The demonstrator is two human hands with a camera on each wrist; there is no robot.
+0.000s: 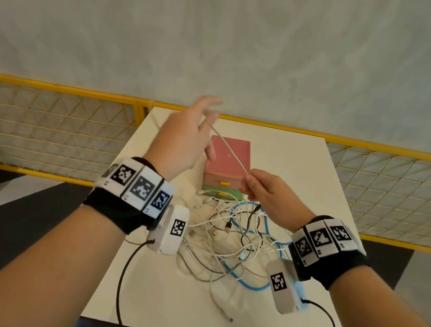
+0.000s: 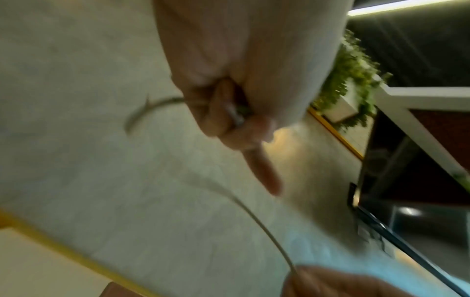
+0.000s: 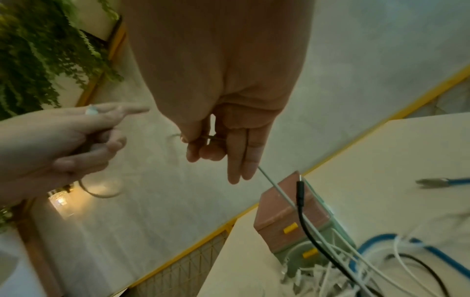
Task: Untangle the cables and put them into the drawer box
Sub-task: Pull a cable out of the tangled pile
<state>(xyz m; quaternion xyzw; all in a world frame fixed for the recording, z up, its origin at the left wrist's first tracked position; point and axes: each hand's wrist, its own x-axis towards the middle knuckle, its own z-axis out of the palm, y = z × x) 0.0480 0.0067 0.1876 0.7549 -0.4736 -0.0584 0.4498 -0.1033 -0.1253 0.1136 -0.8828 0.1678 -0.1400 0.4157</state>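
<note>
item: thin grey cable (image 1: 229, 150), stretched taut above the drawer box (image 1: 225, 168). left hand (image 1: 184, 141) grip pinches one end, right hand (image 1: 269, 195) pinches midway. risk: its tail trails into the tangle (image 1: 227, 239) on the surface (image 1: 294, 159); pulling could tighten knots or drag the pile.

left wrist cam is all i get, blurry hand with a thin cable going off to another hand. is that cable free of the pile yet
Observer: Not clearly. In the right wrist view, the grey cable runs from the right hand down into the tangle.
Operator: are the drawers open
Observer: No, both drawers of the drawer box look shut, yellow handles flush in front.
Operator: how is the left hand holding it
Observer: In the head view, the left hand pinches it at the fingertips, raised above the box, other fingers spread.
</note>
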